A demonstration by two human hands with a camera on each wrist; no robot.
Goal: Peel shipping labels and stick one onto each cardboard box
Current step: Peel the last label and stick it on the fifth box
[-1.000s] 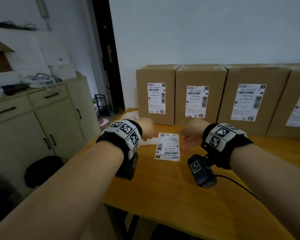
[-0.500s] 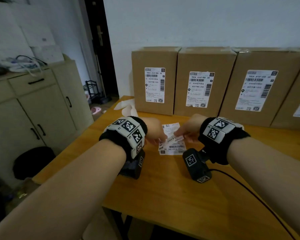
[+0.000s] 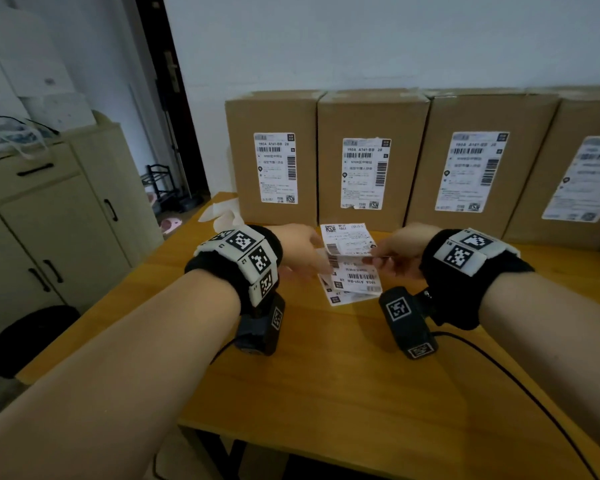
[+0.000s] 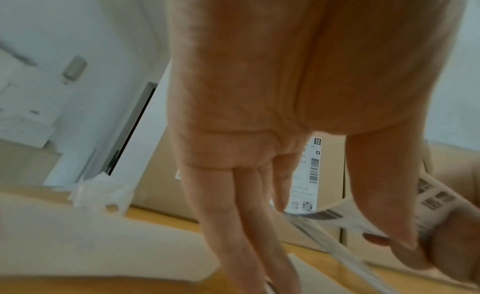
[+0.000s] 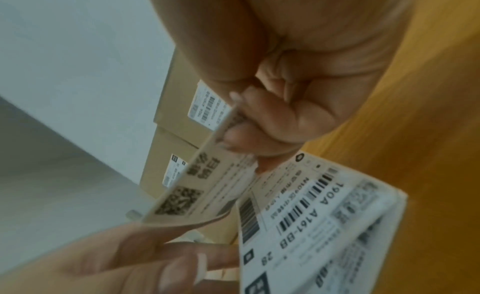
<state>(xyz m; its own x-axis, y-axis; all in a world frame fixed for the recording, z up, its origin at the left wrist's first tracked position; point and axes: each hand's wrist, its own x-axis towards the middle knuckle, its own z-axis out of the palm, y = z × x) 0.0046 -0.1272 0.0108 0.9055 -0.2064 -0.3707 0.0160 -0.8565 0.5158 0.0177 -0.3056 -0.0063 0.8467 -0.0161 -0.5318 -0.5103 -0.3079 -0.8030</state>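
1. At the left of the counter [image 3: 326, 393], the left hand [image 3: 300, 252] has come in from beside the label stack [image 3: 355, 287], where it hovered a second ago, and now pinches the left edge of the sheets; the wrist views show its thumb on top and a finger beneath.
2. In the middle, the top label [image 3: 347, 239], which lay flat a second ago, is lifted and curled up off the stack. I judge the peel under way, not finished, since its near end still meets the sheets below.
3. To the right, the right hand [image 3: 397, 252] grasps the raised label's right edge between thumb and forefinger, having closed on it in the last half second.
4. Behind, along the wall, four cardboard boxes [image 3: 371, 161] stand side by side, each already labelled on its front. Where this label goes is unclear; any unlabelled box lies out of view.
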